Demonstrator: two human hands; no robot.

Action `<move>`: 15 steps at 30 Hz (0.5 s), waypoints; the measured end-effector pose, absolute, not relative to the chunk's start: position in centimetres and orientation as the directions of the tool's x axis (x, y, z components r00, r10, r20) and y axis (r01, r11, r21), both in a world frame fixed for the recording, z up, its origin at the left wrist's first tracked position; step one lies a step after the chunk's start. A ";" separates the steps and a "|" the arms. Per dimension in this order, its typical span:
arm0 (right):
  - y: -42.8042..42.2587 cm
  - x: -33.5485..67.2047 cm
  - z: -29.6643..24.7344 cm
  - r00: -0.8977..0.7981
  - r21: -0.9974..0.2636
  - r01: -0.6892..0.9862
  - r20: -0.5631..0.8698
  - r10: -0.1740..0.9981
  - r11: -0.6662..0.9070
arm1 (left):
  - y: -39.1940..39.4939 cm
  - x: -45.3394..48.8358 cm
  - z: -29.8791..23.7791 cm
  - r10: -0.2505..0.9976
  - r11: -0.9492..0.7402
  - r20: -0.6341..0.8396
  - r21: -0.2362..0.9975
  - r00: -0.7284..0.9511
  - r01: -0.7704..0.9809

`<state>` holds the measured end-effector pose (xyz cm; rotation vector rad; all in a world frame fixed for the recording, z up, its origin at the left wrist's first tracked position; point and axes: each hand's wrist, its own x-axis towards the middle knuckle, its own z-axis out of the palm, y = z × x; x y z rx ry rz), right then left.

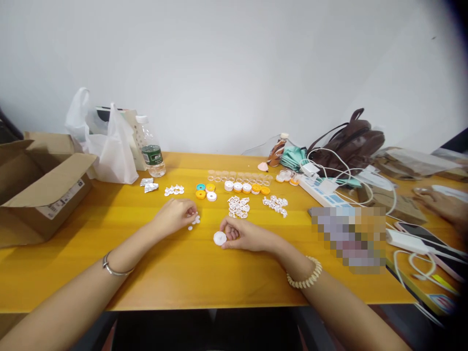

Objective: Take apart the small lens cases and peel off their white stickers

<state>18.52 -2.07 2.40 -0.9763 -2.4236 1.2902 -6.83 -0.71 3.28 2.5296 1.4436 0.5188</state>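
My left hand [174, 214] rests on the yellow table [146, 263], fingers curled in a pinch over a few small white plastic pieces [194, 222]. My right hand [239, 234] lies to its right, closed on a round white cap [220, 238] at its fingertips. Beyond my hands lie heaps of white lattice pieces [238, 206], a second such heap [275, 204], small white parts [174, 190], and rows of orange, white and teal round caps [241, 187].
An open cardboard box [36, 187] stands at the left, with a white plastic bag [109, 146] and a water bottle [151, 148] behind. A brown bag [347, 144], a power strip [321, 192] and cables crowd the right. Another person's hand [442, 204] is at the far right.
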 end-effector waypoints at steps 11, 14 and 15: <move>-1.8 18.2 2.1 -0.746 -0.773 0.475 -0.099 0.659 0.422 | -4.2 -2.7 2.6 0.588 -0.807 0.271 0.265 0.763 0.528; -1.7 18.1 2.1 -0.752 -0.782 0.462 -0.096 0.652 0.418 | -4.2 -2.3 2.0 0.615 -0.779 0.256 0.343 0.746 0.524; -1.7 18.1 2.1 -0.752 -0.784 0.460 -0.094 0.653 0.417 | -4.1 -2.2 1.8 0.628 -0.765 0.253 0.375 0.736 0.523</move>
